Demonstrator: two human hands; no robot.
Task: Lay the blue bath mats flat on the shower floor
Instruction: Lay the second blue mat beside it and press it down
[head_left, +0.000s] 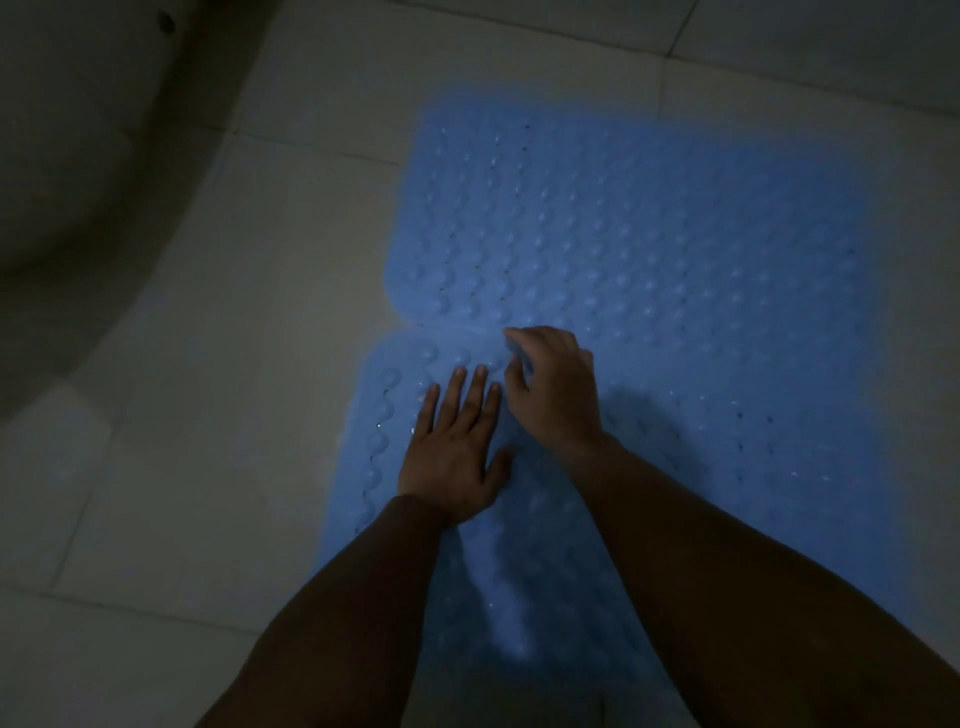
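Note:
Two blue bubbled bath mats lie on the pale tiled shower floor (218, 415). The far mat (649, 218) spreads flat across the upper middle. The near mat (727, 457) lies below it, and their edges meet along a seam near the centre. My left hand (452, 447) presses flat on the near mat with fingers spread. My right hand (550, 389) is beside it, fingers curled, pinching the near mat's far edge at the seam. The light is dim.
A curved pale fixture (67, 156) with a dark hole near its top fills the upper left corner. Grout lines cross the tiles around the mats. Bare tile runs along the left side and beyond the far mat.

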